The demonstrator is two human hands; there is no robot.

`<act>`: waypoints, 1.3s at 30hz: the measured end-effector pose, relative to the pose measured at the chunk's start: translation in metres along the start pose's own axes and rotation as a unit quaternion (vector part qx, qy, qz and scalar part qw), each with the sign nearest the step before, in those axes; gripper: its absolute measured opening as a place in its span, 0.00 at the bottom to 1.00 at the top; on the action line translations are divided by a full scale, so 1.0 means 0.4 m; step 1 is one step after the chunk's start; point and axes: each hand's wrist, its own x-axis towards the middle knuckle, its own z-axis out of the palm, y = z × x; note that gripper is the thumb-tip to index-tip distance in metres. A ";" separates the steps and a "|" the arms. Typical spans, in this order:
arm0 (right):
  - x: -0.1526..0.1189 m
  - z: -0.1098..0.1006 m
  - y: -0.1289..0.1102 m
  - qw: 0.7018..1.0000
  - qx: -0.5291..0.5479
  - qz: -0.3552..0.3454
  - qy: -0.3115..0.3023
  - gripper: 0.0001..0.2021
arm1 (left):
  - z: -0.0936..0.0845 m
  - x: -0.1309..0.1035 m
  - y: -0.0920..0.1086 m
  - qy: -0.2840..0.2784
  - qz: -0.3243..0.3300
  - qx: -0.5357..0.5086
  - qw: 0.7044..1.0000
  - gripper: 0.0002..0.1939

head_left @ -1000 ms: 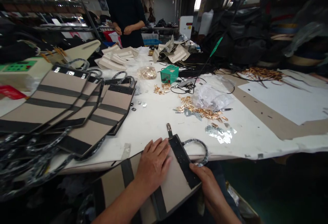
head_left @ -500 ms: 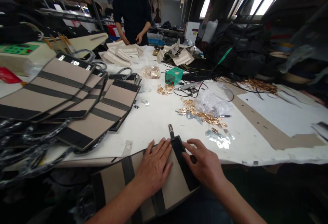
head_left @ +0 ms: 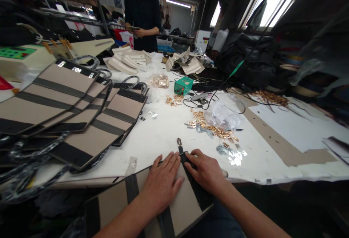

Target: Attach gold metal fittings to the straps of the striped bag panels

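Observation:
A beige panel with black bands (head_left: 188,209) lies across the table's front edge, partly over my lap. My left hand (head_left: 165,183) rests flat on it with the fingers stretched out. My right hand (head_left: 205,169) is on the black end band, its fingers bent and its thumb near the index finger; whatever may be under the fingertips is hidden. A short black tab with a metal piece (head_left: 179,144) sticks out from the panel's far corner, between and beyond my hands.
Stacked similar panels (head_left: 111,121) with wrapped handles fill the left. Gold-coloured parts (head_left: 215,130), silver plates (head_left: 234,154), a green box (head_left: 183,86) and a plastic bag (head_left: 223,114) lie ahead. A person (head_left: 143,16) stands across the table.
My right hand has shifted slightly left along the black band, its fingers closer to the far corner. The person opposite has raised their hands and now holds a small item. The view has shifted slightly.

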 end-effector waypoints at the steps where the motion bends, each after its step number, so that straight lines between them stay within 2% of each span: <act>1: -0.002 0.000 -0.001 1.000 0.005 0.003 0.004 0.19 | 0.003 -0.001 -0.002 0.008 0.005 0.003 1.000 0.30; 4: -0.001 -0.010 0.027 0.998 0.036 0.027 0.037 0.17 | 0.011 -0.004 -0.009 0.030 0.015 0.001 0.999 0.30; 8: 0.027 -0.053 0.135 0.991 -0.008 0.112 0.068 0.14 | 0.020 -0.007 -0.016 0.046 0.016 -0.012 0.999 0.29; 12: 0.085 -0.092 0.243 0.976 -0.074 0.200 0.051 0.15 | 0.025 -0.010 -0.020 0.059 0.015 -0.016 0.998 0.30; 15: 0.138 -0.095 0.281 0.973 -0.084 0.212 0.038 0.16 | 0.027 -0.012 -0.022 0.069 0.026 -0.006 0.997 0.29; 21: 0.206 -0.078 0.304 0.974 -0.088 0.206 0.009 0.18 | 0.023 -0.010 -0.022 0.070 0.025 -0.003 0.997 0.30; 31: 0.197 -0.068 0.290 0.984 -0.072 0.161 0.015 0.12 | 0.024 -0.011 -0.022 0.073 0.021 -0.018 0.997 0.29; 39: 0.233 -0.095 0.300 0.985 -0.098 0.140 -0.034 0.09 | 0.022 -0.017 -0.016 0.068 0.011 -0.037 0.997 0.31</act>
